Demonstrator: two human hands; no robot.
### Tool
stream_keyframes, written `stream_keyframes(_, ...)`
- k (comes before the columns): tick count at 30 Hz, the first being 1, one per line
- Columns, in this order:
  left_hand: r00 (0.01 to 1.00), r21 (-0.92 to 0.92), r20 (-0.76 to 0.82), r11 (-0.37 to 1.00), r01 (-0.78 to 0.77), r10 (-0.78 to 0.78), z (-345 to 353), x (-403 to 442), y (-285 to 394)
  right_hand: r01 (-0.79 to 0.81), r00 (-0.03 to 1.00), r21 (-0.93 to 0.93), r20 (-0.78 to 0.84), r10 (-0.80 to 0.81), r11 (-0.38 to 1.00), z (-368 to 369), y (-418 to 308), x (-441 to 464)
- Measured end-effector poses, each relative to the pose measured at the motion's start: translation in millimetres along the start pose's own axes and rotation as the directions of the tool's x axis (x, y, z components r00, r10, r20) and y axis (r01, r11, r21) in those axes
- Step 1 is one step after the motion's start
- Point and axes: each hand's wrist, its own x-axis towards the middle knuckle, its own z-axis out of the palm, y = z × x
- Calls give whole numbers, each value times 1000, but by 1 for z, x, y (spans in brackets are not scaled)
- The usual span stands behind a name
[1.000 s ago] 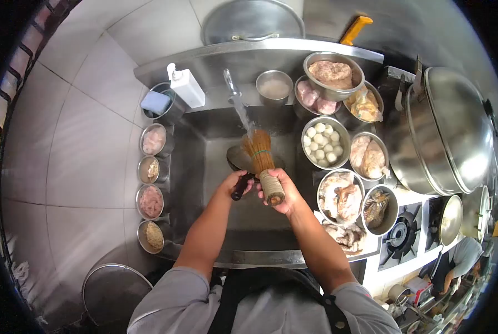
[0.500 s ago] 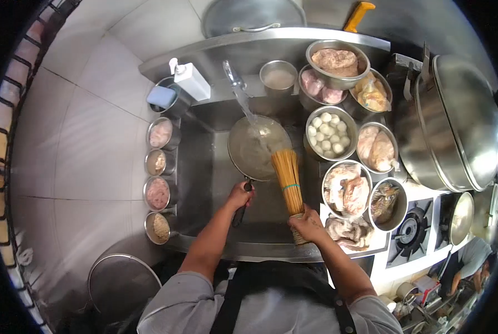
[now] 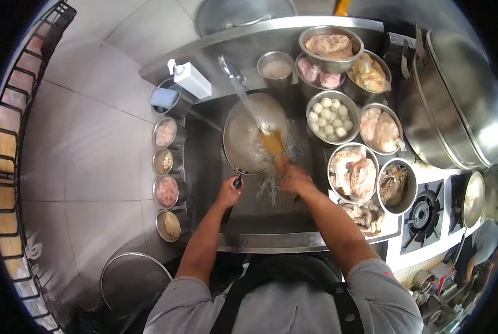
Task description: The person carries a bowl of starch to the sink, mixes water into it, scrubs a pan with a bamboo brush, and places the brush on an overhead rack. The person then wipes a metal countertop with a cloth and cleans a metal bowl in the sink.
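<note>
My left hand [image 3: 230, 192] is closed around the dark handle of a round wok [image 3: 239, 146] in the metal sink [image 3: 203, 183]. Water from the faucet [image 3: 230, 70] streams down into the wok. A bamboo wok brush [image 3: 272, 143] is in my right hand [image 3: 296, 181], its bristles pressed to the wok's inner right side near the stream. Water splashes over the wok's right rim, below the brush. Part of the brush handle is hidden by my right hand.
Bowls of white balls [image 3: 332, 123], meat [image 3: 353, 177] and other food crowd the right side. Small metal cups [image 3: 166, 190] line the left edge. A soap bottle [image 3: 192, 81] and blue sponge [image 3: 164, 98] stand behind them. A burner [image 3: 421, 216] is at right; another person's arm shows beyond.
My right hand has moved forward and left, bringing the brush from the wok's right edge into its inside. Water now splashes from the rim. The camera view has shifted slightly.
</note>
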Motion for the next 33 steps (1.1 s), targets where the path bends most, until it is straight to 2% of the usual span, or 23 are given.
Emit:
stream_keyframes(3, 995, 42, -4, 994, -101, 101, 8, 18, -12, -151, 987, 92, 67, 145, 984, -8, -13, -7)
stream_keyframes(4, 990, 69, -23, 988, -138, 140, 11, 20, -19, -12, 999, 33, 45, 11, 999, 8, -17, -17)
stream_keyframes(6, 989, 71, -24, 987, -145, 147, 9, 26, -20, 109, 988, -102, 125, -96, 989, -2, -21, -27)
stream_keyframes(7, 987, 83, -33, 985, -153, 156, 8, 25, -22, 98, 988, -101, 130, -85, 990, 3, -10, -14)
stream_keyframes(8, 998, 27, -3, 998, -63, 63, 8, 24, -17, -28, 999, -107, 31, 31, 994, 10, 6, 9)
stream_keyframes(9, 997, 22, 3, 997, -73, 73, 10, 21, -10, -152, 987, -98, -69, 146, 983, 3, 4, 13)
stream_keyframes(10, 998, 50, 20, 997, -58, 57, 10, 19, -1, -163, 986, -92, 10, 164, 982, 5, 2, 9)
stream_keyframes(11, 999, 80, 39, 996, -38, 35, 10, 21, 5, -170, 985, -89, -1, 171, 981, 14, 0, 1)
stream_keyframes(12, 998, 78, 48, 996, -41, 37, 10, 23, 8, -59, 998, -76, 6, 60, 995, 30, 0, -11)
stream_keyframes(14, 992, -9, 125, 1000, -4, 6, 10, 24, 10, 51, 999, -65, 12, -50, 997, 32, 4, -14)
stream_keyframes(16, 987, 2, 160, 999, 32, -32, 12, 18, 12, -43, 996, -143, -83, 31, 989, 9, 11, -2)
stream_keyframes(18, 979, 16, 195, 998, 59, -61, 18, 24, 13, -128, 970, -105, -220, 102, 986, -9, 12, 27)
stream_keyframes(19, 959, -58, 275, 994, 88, -69, 23, 28, 7, -158, 947, -29, -287, 143, 987, -9, 8, 46)
stream_keyframes(20, 932, -128, 355, 983, 130, -77, 27, 27, 1, -162, 950, -25, -276, 149, 986, -9, -2, 55)
stream_keyframes(22, 923, -164, 374, 973, 164, -93, 29, 20, 16, 32, 985, -152, -160, -57, 988, -9, -24, 62)
stream_keyframes(23, 917, -199, 388, 963, 180, -91, 27, 21, 23, 33, 986, -153, -156, -57, 988, -15, -33, 44)
stream_keyframes(25, 916, -242, 394, 954, 179, -73, 21, 30, 12, 125, 991, -311, 85, -104, 942, -30, -58, -13)
stream_keyframes(26, 917, -285, 396, 942, 175, -50, 19, 34, 5, 128, 990, -313, 91, -104, 941, -36, -57, -24)
stream_keyframes(28, 928, -271, 370, 952, 144, -35, 15, 39, -5, 46, 998, -450, 49, -26, 892, -45, -44, -39)
stream_keyframes(31, 932, -194, 363, 977, 86, -10, 8, 44, -5, -15, 1000, -461, -2, 16, 887, -46, -39, -33)
stream_keyframes(32, 925, -137, 379, 988, 65, -9, 7, 45, -5, -16, 1000, -464, -2, 17, 886, -44, -43, -31)
stream_keyframes(33, 925, -139, 379, 988, 65, -8, 6, 46, -6, 85, 996, -473, 54, -67, 877, -40, -51, -29)
